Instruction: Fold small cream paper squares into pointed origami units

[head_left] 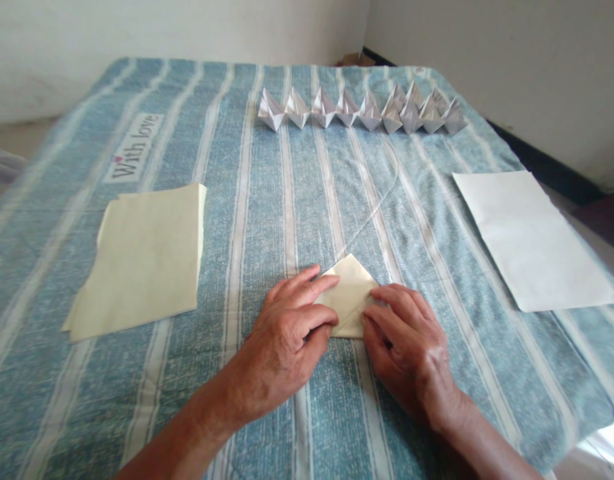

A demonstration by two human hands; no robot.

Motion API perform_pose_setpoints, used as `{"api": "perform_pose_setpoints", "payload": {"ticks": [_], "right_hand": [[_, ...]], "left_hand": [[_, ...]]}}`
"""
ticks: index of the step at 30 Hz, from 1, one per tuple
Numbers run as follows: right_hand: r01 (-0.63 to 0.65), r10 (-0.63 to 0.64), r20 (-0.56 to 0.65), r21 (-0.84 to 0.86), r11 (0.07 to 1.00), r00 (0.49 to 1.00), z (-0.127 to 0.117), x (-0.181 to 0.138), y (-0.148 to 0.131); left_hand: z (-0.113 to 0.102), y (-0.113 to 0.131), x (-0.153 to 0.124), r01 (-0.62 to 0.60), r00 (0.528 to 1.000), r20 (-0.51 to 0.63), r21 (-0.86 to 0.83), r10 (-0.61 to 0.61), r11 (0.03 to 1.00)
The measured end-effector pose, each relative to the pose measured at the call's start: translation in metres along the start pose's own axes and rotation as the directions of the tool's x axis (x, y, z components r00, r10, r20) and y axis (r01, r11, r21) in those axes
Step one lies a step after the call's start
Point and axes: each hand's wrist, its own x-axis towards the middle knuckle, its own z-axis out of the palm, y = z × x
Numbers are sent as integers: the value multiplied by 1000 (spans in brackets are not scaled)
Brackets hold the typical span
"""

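A small piece of folded cream paper (351, 293) lies flat on the striped cloth, with a pointed top and a slanting crease near its lower edge. My left hand (294, 327) rests on its left side, fingertips on the surface and thumb and forefinger pinched together at the lower left corner. At the right edge, my right hand (409, 340) pinches the paper between its thumb and bent fingers. The fingertips of both hands cover parts of the paper's sides.
A stack of cream sheets (141, 257) lies to the left, and white sheets (531, 240) lie at the right. Along the far side stands a row of several folded paper shapes (347, 108). A blue striped cloth (267, 200) covers the table.
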Motion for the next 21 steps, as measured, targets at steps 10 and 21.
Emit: {"api": "perform_pose_setpoints", "payload": {"ticks": [10, 21], "right_hand": [[14, -14, 8, 2, 1000, 1000, 0, 0, 1], [-5, 5, 1, 13, 1000, 1000, 0, 1, 0]], "left_hand": [[4, -1, 0, 20, 1000, -3, 1, -20, 1000], [7, 2, 0, 32, 999, -29, -9, -32, 999]]}}
